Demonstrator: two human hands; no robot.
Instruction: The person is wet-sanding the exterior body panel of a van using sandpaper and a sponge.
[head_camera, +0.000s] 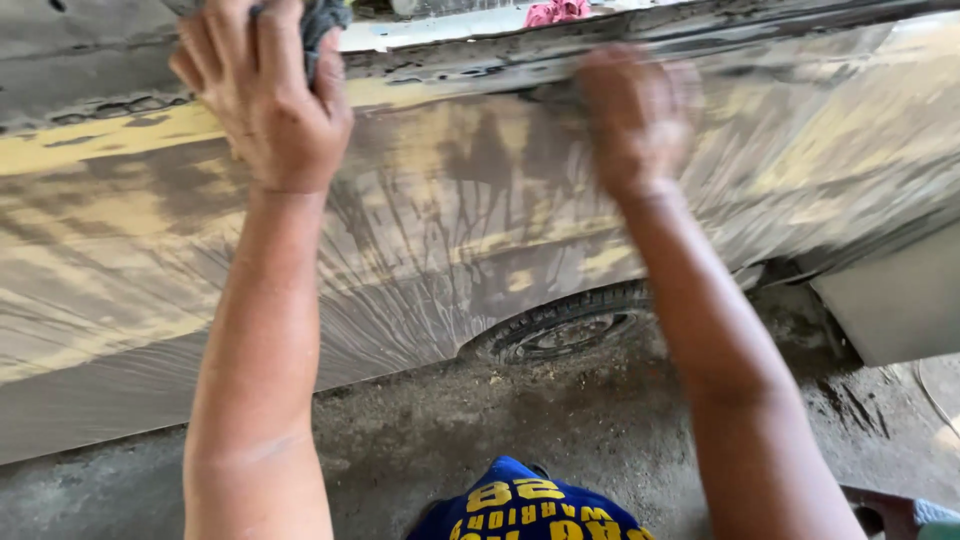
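Two bare hands press against the upper part of a sanded car body panel (470, 220), a long sheet of dull grey metal streaked with patches of yellow filler and wet, fan-shaped rub marks, which fills the frame from left to right above the ground. The left hand (265, 95) sits at the panel's top left, fingers curled and closed around a crumpled grey cloth (322, 22) that pokes out above the knuckles. The right hand (632, 115) lies on the panel's upper edge near the middle; it is blurred, so I cannot tell whether its fingers are spread or closed, nor whether anything is under them.

Along the panel's top runs a dark, rough seam with a pale strip above it, and a small pink rag (557, 11) lies on that strip at the upper edge of the view, well apart from both hands. Below the panel, between the two forearms, a black rubber tyre (560, 325) shows in the wheel arch (only its lower arc is visible). It stands on a grey, gritty concrete floor (480, 420) with dark wet stains. At the bottom centre is a blue garment with yellow printed lettering (525, 505), close to the camera.
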